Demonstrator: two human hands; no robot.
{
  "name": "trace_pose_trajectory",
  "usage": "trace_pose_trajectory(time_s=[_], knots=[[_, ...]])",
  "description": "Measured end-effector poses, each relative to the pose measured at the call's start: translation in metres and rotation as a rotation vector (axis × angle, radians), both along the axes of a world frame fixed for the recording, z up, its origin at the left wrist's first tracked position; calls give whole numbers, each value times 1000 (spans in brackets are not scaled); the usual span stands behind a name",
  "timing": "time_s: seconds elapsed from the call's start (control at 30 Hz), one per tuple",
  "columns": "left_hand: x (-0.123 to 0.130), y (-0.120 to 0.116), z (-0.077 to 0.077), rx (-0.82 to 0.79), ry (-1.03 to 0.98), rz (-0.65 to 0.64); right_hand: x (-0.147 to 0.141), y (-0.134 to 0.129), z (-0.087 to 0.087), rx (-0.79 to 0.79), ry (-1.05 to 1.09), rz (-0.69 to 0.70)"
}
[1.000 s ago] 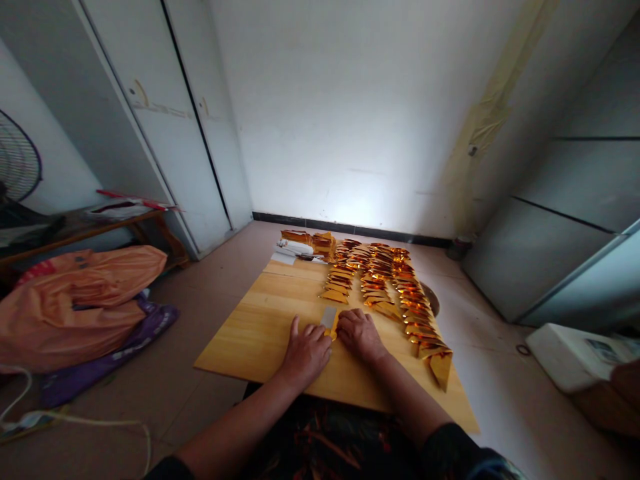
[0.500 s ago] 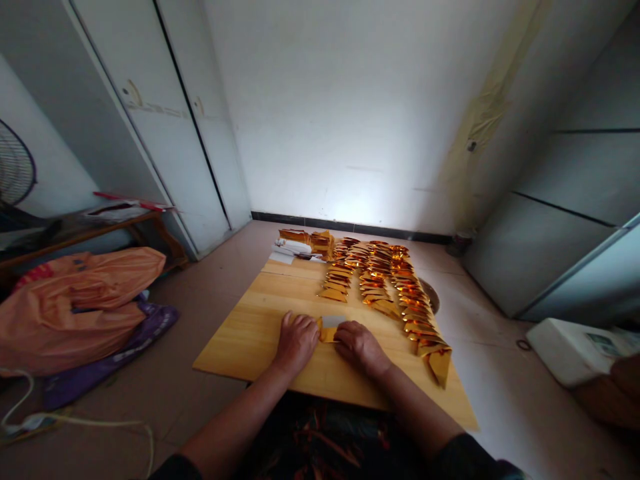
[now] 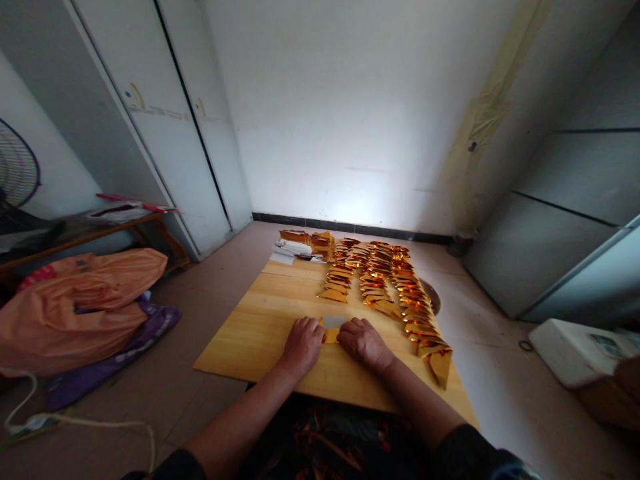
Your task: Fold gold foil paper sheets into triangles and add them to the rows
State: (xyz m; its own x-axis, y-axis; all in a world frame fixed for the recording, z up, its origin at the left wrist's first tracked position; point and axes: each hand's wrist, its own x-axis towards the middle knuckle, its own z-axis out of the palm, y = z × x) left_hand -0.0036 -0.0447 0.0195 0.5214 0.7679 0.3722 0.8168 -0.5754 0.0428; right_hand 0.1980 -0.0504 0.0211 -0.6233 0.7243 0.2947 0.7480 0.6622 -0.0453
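Between my hands on the wooden board lies a sheet of gold foil paper, its near part folded up over a pale grey-white area. My left hand grips the sheet's left end with curled fingers. At the right end, my right hand is closed on the same sheet, knuckles up. Both sets of fingertips are partly hidden. Beyond my hands, rows of folded gold paper pieces overlap along the board's far and right sides.
The wooden board serves as the work surface. At its far left corner are a white packet and stacked gold paper. Orange bags and a pale cable lie on the floor at left; a white box stands at right.
My left hand has shifted slightly right, its fingers now curled more tightly at the sheet's end. My right hand has moved slightly up and right. The rows of folded pieces look unchanged.
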Motion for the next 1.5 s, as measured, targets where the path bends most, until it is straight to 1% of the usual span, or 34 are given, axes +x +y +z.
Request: trace_pose_trajectory(time_s=[0.1,0.2,0.33,0.53,0.77,0.97,1.07,1.17,1.3,1.5], knots=[[3,-7,2,39,-3,19,0,-2,2,21,-54,15],[5,-11,4,56,-23,22,1,-3,2,29,-64,16],[5,-12,6,58,-40,17,2,1,-4,39,-56,16],[4,-12,3,83,-18,13,4,5,-11,51,-28,13],[3,-9,-1,128,-29,-32,0,3,-2,32,9,10],[1,-9,-2,148,-22,-41,2,2,5,3,32,3],[0,-9,-2,137,-2,-47,5,4,2,-20,68,-1],[0,-10,-1,95,22,-50,9,8,-4,-38,127,-6],[1,-16,2,27,15,-15,12,12,-11,-53,219,8],[0,-29,3,-12,5,-4,15,14,-10,-57,248,47]])
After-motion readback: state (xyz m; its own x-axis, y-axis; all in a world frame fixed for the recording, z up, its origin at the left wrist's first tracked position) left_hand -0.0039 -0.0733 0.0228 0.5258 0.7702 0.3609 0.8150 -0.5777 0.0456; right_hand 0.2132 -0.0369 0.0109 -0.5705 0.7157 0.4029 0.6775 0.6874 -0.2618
